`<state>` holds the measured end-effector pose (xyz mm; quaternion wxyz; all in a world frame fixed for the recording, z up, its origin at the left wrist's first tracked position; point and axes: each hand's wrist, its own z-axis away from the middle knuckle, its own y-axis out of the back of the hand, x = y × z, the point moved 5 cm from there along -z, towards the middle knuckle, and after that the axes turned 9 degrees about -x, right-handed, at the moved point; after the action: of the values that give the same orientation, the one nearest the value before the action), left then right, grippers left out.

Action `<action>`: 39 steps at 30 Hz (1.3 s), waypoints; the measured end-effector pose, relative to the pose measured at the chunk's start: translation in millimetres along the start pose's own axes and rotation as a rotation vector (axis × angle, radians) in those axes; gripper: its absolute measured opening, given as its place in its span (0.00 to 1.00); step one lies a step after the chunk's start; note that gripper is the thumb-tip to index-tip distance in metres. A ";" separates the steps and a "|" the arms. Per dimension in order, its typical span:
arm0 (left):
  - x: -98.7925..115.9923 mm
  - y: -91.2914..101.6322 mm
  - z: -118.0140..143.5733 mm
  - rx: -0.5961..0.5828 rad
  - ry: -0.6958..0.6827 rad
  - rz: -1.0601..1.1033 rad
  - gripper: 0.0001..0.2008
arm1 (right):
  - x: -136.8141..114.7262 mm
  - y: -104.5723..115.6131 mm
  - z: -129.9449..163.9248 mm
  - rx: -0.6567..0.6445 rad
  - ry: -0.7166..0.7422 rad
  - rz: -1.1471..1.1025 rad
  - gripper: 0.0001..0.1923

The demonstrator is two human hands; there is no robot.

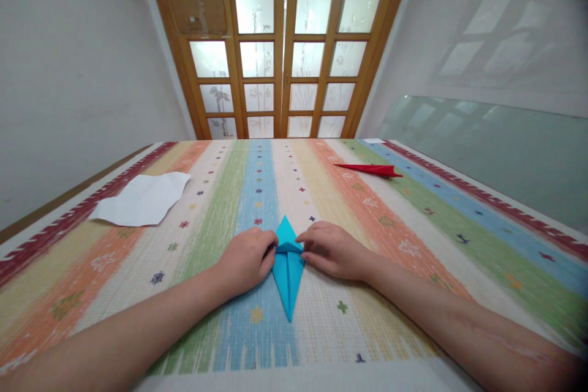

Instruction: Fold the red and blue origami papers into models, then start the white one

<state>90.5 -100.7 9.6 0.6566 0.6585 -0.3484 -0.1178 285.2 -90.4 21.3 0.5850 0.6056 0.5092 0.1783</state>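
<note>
Firstly, blue paper (288,285), 1: folded, kite-shaped, with pointed ends, a raised crosswise flap and a centre line. Hands, 2: left hand (248,258) at the blue paper's left edge, its grip pinched on it; right hand (337,251) touching the right edge, its grip's closure impossible to tell. White sheet (142,199), 1: uneven outline, left of and beyond the blue paper. Red folded piece (372,169), 1: slender, tapering, right of and beyond the blue paper. Cloth-covered table (220,208), 1: striped, coarse-looking, small motifs, beneath the blue paper. Doors (285,58): wood, patterned panes, far beyond the blue paper.
</note>
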 end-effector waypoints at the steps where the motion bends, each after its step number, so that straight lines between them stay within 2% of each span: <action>1: -2.3 -0.2 -1.0 0.004 0.023 0.012 0.05 | 1.8 0.1 0.1 0.016 -0.033 0.004 0.11; 4: -6.1 -0.2 -3.3 0.015 0.052 0.033 0.04 | 5.5 0.4 0.5 0.065 -0.091 0.014 0.06; 7: -5.9 -0.3 -4.7 0.011 0.024 0.036 0.03 | 5.3 0.1 0.6 0.076 -0.081 0.020 0.04; 14: -3.4 -1.6 -4.7 0.017 -0.063 0.053 0.10 | -6.2 0.9 -1.3 0.030 0.040 0.065 0.11; 20: 3.3 2.3 -3.1 0.011 -0.121 0.031 0.12 | -10.9 -2.9 -4.0 -0.014 0.018 0.161 0.15; 27: 8.1 3.4 -1.6 -0.041 -0.143 0.017 0.15 | -19.8 -8.7 -4.8 -0.023 0.025 0.062 0.13; 33: 8.1 5.4 -2.0 -0.035 -0.148 0.041 0.16 | -25.3 -7.3 -6.1 -0.014 0.000 -0.017 0.11; 39: 5.4 8.9 -0.3 0.007 -0.086 0.102 0.15 | -23.6 -7.7 -3.5 -0.029 -0.004 -0.028 0.12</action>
<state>91.8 -102.9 19.7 0.6440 0.6363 -0.4099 -0.1112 269.4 -109.6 24.3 0.5971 0.5902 0.5138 0.1763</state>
